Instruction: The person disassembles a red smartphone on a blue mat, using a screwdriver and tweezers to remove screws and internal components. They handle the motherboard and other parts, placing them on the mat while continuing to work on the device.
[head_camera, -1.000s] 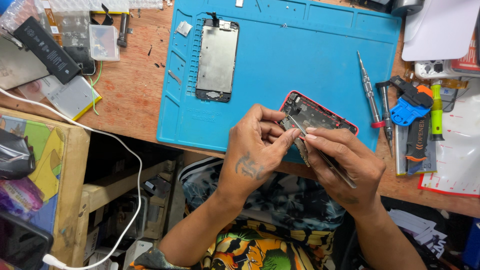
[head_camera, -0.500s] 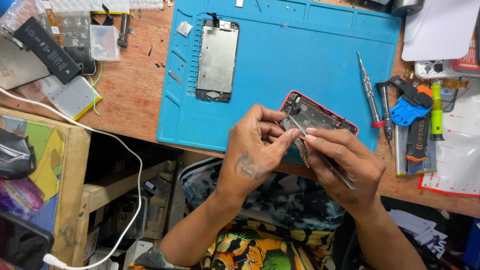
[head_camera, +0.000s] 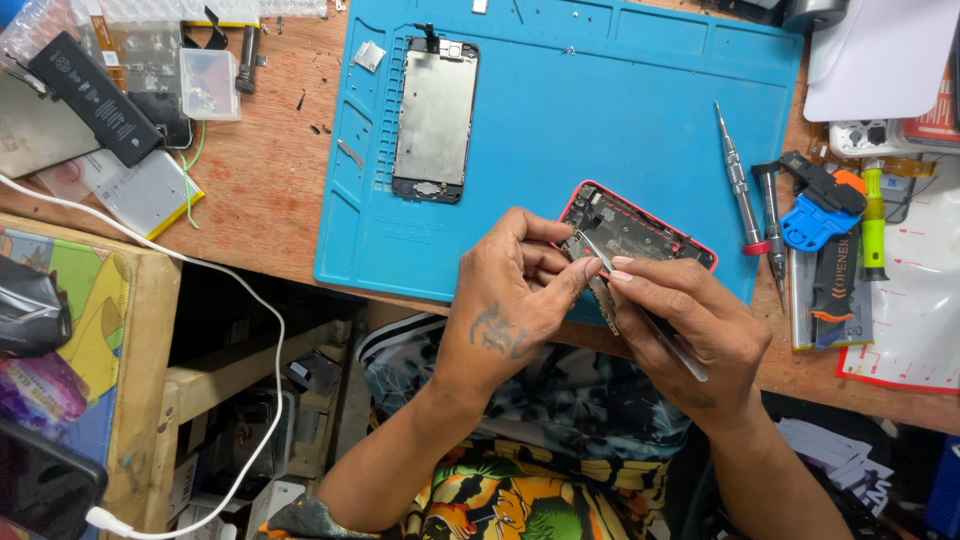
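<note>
The left hand (head_camera: 510, 300) steadies the opened phone housing (head_camera: 640, 232), a red-rimmed shell lying at the near edge of the blue work mat (head_camera: 600, 110) on the bench (head_camera: 270, 190). Its fingers are narrow, pinched against the housing's near corner. The right hand (head_camera: 690, 330) holds metal tweezers (head_camera: 640, 310), fingers closed on the shaft, the tip pointing into the housing interior beside the left fingertips.

Compared with the earlier frames, both hands and the housing show no visible shift; the grip and tweezer angle are unchanged. This suggests fine work at one spot inside the housing is in progress, not finished.

A detached screen assembly (head_camera: 436, 118) lies flat further up the mat, well apart. Two screwdrivers (head_camera: 738, 185) rest at the mat's right edge, near a blue opening tool (head_camera: 815, 215).
</note>
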